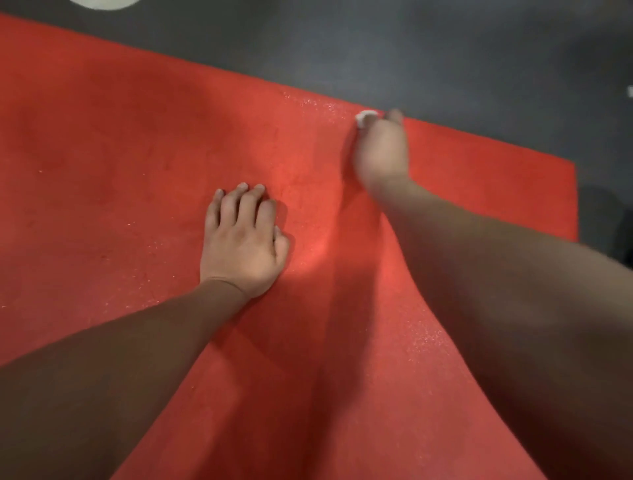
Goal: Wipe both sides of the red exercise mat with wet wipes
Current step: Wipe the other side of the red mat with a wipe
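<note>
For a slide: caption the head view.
Right hand holds wet wipe at red mat's far edge; left hand presses mat.

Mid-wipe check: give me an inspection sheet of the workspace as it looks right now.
Surface: red mat lies spread on the dark grey floor; damp sheen near its far edge.
Job's things: wet wipe, bunched, at the mat's far edge.
Clutter: nothing seen.
Grippers: left hand rests on the mat, fingers bent, holding nothing; right hand, blurred, holds the wipe against the mat.
Cables: nothing seen.
Surroundings: white round object cut off at top left; dark shape at the right edge, too dim to identify.
</note>
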Motion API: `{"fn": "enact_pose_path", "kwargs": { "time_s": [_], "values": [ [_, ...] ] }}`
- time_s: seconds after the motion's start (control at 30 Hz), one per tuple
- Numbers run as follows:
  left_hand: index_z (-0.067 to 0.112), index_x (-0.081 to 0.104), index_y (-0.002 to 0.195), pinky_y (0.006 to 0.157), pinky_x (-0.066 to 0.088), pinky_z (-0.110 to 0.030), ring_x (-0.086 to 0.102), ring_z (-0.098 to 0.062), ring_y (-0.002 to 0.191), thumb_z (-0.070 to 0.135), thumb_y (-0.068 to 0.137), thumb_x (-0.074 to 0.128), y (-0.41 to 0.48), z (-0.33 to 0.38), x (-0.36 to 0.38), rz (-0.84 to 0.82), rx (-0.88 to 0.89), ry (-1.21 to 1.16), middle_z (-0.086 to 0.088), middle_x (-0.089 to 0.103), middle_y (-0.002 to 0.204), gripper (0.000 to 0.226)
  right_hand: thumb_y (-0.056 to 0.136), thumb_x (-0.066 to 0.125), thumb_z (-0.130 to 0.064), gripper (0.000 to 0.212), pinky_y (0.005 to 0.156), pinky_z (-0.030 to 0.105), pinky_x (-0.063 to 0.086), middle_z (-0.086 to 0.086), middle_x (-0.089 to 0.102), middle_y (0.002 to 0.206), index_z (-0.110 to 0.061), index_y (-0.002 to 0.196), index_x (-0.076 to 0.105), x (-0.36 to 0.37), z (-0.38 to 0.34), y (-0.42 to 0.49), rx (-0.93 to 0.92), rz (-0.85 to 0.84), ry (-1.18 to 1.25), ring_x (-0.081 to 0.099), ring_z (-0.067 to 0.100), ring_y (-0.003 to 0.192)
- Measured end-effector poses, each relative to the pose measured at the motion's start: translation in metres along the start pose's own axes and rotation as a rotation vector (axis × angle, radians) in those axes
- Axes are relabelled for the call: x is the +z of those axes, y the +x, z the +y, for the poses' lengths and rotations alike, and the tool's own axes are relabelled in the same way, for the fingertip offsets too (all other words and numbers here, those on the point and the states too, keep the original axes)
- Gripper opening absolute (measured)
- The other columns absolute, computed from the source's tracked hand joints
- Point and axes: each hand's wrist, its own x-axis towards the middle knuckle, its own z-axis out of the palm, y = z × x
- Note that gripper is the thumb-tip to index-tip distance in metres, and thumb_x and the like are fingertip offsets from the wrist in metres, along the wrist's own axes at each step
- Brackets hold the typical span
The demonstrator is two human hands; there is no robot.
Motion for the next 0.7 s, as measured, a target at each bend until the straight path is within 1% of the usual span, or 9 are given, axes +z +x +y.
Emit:
{"fn": "enact_pose_path", "kwargs": {
  "time_s": [0.1, 0.17, 0.2, 0.3, 0.37, 0.43, 0.5, 0.6, 0.7],
  "values": [
    [0.005, 0.064, 0.120, 0.119, 0.024, -0.055, 0.046, -0.039, 0.135, 0.028, 0.088, 0.052, 0.000, -0.001, 0.000, 0.000, 0.000, 0.003, -0.016, 0.057, 0.140, 0.042, 0.096, 0.045, -0.019, 0.023, 0.072, 0.024, 0.034, 0.009, 0.057, 0.101, -0.013, 0.108, 0.064, 0.011, -0.028, -0.008, -0.310, -0.065, 0.006, 0.056, 0.021, 0.084],
    [0.005, 0.064, 0.119, 0.119, 0.024, -0.055, 0.046, -0.039, 0.135, 0.029, 0.087, 0.052, 0.000, -0.001, 0.000, -0.003, -0.006, -0.001, -0.015, 0.057, 0.139, 0.042, 0.095, 0.050, -0.031, 0.019, 0.066, 0.020, 0.036, -0.001, 0.057, 0.086, -0.017, 0.098, 0.063, 0.007, -0.011, -0.002, -0.365, -0.002, -0.007, 0.054, 0.010, 0.074],
    [0.005, 0.064, 0.119, 0.119, 0.024, -0.055, 0.046, -0.039, 0.135, 0.029, 0.087, 0.051, 0.000, -0.001, 0.000, -0.008, -0.008, -0.001, -0.015, 0.057, 0.140, 0.042, 0.094, 0.048, -0.031, 0.021, 0.069, 0.021, 0.040, -0.001, 0.058, 0.087, -0.019, 0.099, 0.064, 0.001, 0.004, 0.001, -0.361, 0.022, -0.048, 0.055, 0.010, 0.076],
    [0.005, 0.064, 0.120, 0.119, 0.024, -0.055, 0.045, -0.039, 0.135, 0.029, 0.087, 0.050, 0.000, 0.000, 0.000, -0.013, -0.004, -0.003, -0.016, 0.057, 0.140, 0.043, 0.091, 0.037, -0.017, 0.043, 0.092, 0.029, 0.042, 0.014, 0.060, 0.109, -0.023, 0.120, 0.068, -0.008, 0.057, 0.015, -0.132, 0.093, -0.139, 0.057, 0.032, 0.099],
    [0.005, 0.064, 0.120, 0.119, 0.024, -0.055, 0.046, -0.039, 0.135, 0.029, 0.087, 0.051, 0.001, 0.000, 0.000, -0.012, -0.003, -0.001, -0.016, 0.057, 0.140, 0.043, 0.091, 0.035, -0.014, 0.047, 0.099, 0.029, 0.041, 0.014, 0.059, 0.120, -0.022, 0.126, 0.066, -0.010, 0.067, 0.021, 0.088, 0.142, -0.097, 0.057, 0.033, 0.105],
    [0.005, 0.064, 0.120, 0.120, 0.024, -0.055, 0.046, -0.039, 0.136, 0.029, 0.087, 0.051, 0.001, 0.000, -0.001, -0.013, -0.004, 0.002, -0.016, 0.057, 0.140, 0.043, 0.093, 0.040, -0.012, 0.043, 0.099, 0.020, 0.037, 0.011, 0.059, 0.124, -0.021, 0.126, 0.066, -0.006, 0.049, 0.023, 0.146, 0.112, -0.028, 0.055, 0.024, 0.109],
    [0.005, 0.064, 0.120, 0.120, 0.023, -0.055, 0.046, -0.039, 0.136, 0.028, 0.087, 0.051, 0.001, 0.001, -0.001, -0.014, -0.007, 0.002, -0.016, 0.057, 0.140, 0.043, 0.093, 0.045, -0.008, 0.039, 0.090, 0.011, 0.034, 0.009, 0.062, 0.124, -0.018, 0.124, 0.066, 0.002, 0.013, 0.027, 0.099, 0.034, 0.020, 0.050, 0.014, 0.107],
    [0.005, 0.064, 0.121, 0.120, 0.024, -0.055, 0.046, -0.039, 0.136, 0.028, 0.087, 0.051, 0.000, 0.001, 0.000, -0.014, -0.004, 0.017, -0.016, 0.057, 0.140, 0.042, 0.089, 0.043, -0.002, 0.043, 0.104, 0.020, 0.033, 0.006, 0.063, 0.128, -0.012, 0.127, 0.062, 0.019, -0.043, 0.024, -0.175, -0.046, 0.076, 0.052, 0.020, 0.120],
    [0.005, 0.064, 0.121, 0.120, 0.024, -0.055, 0.046, -0.039, 0.135, 0.029, 0.087, 0.051, 0.000, 0.001, 0.000, -0.015, -0.004, 0.018, -0.016, 0.057, 0.140, 0.043, 0.090, 0.036, -0.009, 0.046, 0.103, 0.032, 0.040, 0.013, 0.056, 0.123, -0.011, 0.131, 0.055, 0.028, -0.063, 0.012, -0.386, -0.077, 0.041, 0.055, 0.030, 0.113]
  ]
}}
